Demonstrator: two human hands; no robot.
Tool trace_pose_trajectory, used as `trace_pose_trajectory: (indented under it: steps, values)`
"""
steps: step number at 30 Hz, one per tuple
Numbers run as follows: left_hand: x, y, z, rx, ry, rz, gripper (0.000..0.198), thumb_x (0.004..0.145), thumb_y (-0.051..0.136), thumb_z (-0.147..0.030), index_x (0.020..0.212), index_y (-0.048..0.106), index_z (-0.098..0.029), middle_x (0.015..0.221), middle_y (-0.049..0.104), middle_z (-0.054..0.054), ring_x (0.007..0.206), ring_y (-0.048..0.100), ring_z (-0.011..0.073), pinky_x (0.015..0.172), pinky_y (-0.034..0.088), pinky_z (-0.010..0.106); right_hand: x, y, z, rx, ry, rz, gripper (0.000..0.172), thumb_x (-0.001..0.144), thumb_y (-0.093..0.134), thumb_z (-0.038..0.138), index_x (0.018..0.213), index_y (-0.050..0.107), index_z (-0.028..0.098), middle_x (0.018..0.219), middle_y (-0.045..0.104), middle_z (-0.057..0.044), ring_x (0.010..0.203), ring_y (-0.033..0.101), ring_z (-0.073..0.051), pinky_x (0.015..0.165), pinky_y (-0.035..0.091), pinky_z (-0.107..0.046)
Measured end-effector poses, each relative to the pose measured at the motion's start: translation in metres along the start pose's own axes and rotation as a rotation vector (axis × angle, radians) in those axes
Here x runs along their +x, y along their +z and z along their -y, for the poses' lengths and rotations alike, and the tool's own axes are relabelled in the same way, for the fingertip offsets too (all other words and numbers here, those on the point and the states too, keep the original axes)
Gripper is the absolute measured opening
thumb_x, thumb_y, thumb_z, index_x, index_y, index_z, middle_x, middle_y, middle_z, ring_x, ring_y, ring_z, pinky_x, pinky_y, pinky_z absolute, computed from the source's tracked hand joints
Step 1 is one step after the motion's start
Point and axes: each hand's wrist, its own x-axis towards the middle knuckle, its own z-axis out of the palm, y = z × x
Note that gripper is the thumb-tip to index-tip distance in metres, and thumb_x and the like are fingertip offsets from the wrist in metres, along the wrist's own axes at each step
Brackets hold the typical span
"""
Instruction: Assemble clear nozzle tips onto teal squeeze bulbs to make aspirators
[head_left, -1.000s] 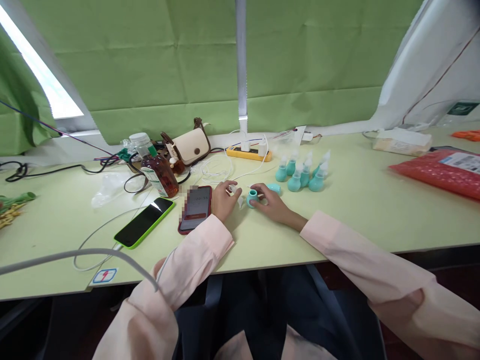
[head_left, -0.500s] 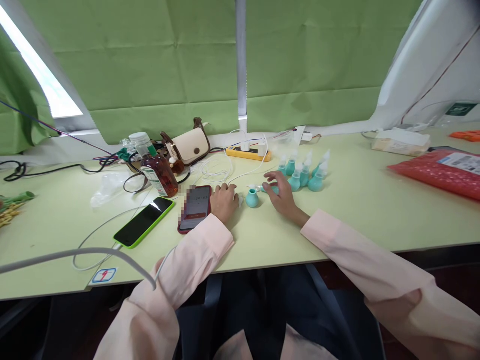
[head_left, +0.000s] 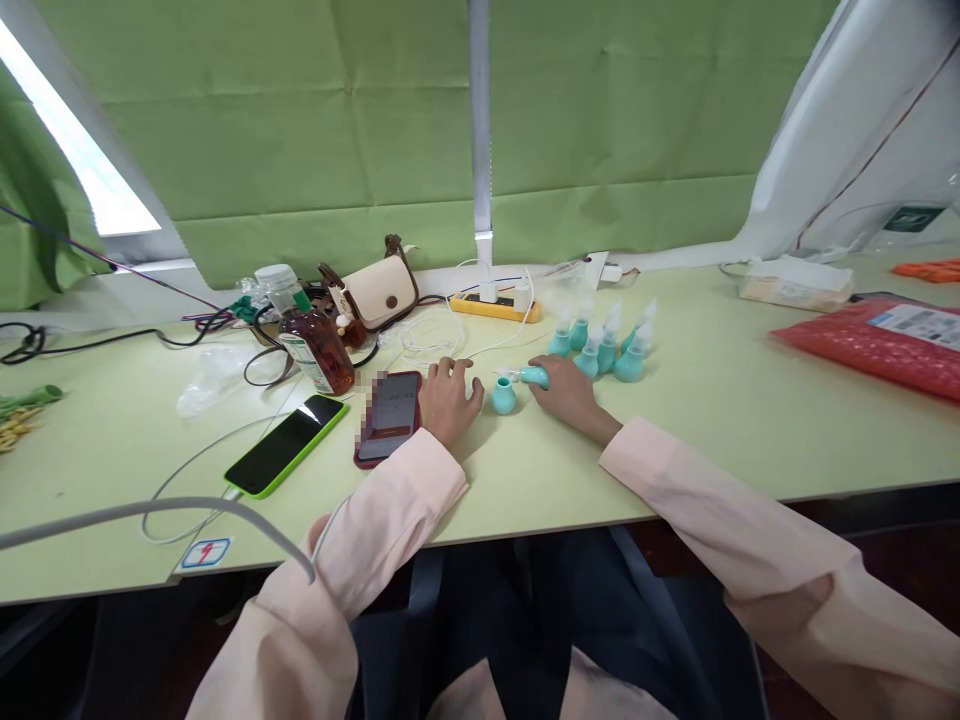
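Note:
My right hand is closed around a teal piece with a thin pale tip that points left. Its fingers partly cover this piece, so I cannot make out its exact kind. Just left of it, a teal rubber bulb stands upright with its neck open and no tip on it. My left hand rests beside the red-cased phone, fingers bent and apart, with nothing visible in them. Behind my right hand stand several teal bulb syringes with clear pointed tips.
A green-cased phone lies on the left with a cable attached. Behind it are a bottle of amber liquid and a cream bag. A yellow power strip lies at the back, a red package at right.
My right hand has lowered and closed around the teal piece. My left hand's fingers have spread, and a small whitish thing seen beside them no longer shows.

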Motion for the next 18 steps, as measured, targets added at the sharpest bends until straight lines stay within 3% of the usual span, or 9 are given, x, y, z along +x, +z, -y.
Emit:
trace_pose_trajectory:
  steps: [5,9,13,18]
  values:
    - [0.001,-0.004,-0.002,-0.177,0.041,-0.089,0.020,0.076,0.044,-0.025,0.089,0.055,-0.016,0.083,0.056,0.007,0.083,0.049,0.0209,0.071,0.037,0.031,0.003,-0.008,0.015,0.121,-0.065,-0.151,0.020,0.071,0.049,0.022,0.090,0.047,0.018,0.091,0.052,-0.007,0.089,0.048,-0.022,0.076,0.039,-0.037]
    - [0.000,-0.006,-0.005,-0.357,0.112,-0.084,0.019,0.073,0.051,-0.030,0.082,0.057,-0.015,0.068,0.057,0.003,0.065,0.050,0.0140,0.064,0.040,0.025,-0.002,-0.013,0.030,0.261,-0.152,-0.242,0.025,0.070,0.052,0.026,0.088,0.038,0.019,0.093,0.046,-0.007,0.087,0.048,-0.018,0.064,0.043,-0.030]
    - [-0.003,-0.005,-0.008,-0.513,0.160,-0.044,0.023,0.068,0.059,-0.034,0.081,0.059,-0.014,0.062,0.057,0.001,0.055,0.049,0.0102,0.055,0.040,0.020,-0.011,-0.015,0.038,0.363,-0.252,-0.230,0.028,0.064,0.057,0.024,0.083,0.037,0.020,0.084,0.046,-0.004,0.079,0.049,-0.017,0.058,0.043,-0.027]
    - [-0.004,-0.002,-0.008,-0.614,0.164,-0.018,0.021,0.073,0.054,-0.034,0.074,0.058,-0.014,0.050,0.049,-0.003,0.045,0.042,0.0082,0.046,0.035,0.020,-0.016,-0.018,0.044,0.420,-0.348,-0.141,0.032,0.060,0.057,0.017,0.091,0.047,0.020,0.078,0.047,-0.003,0.071,0.049,-0.015,0.056,0.042,-0.027]
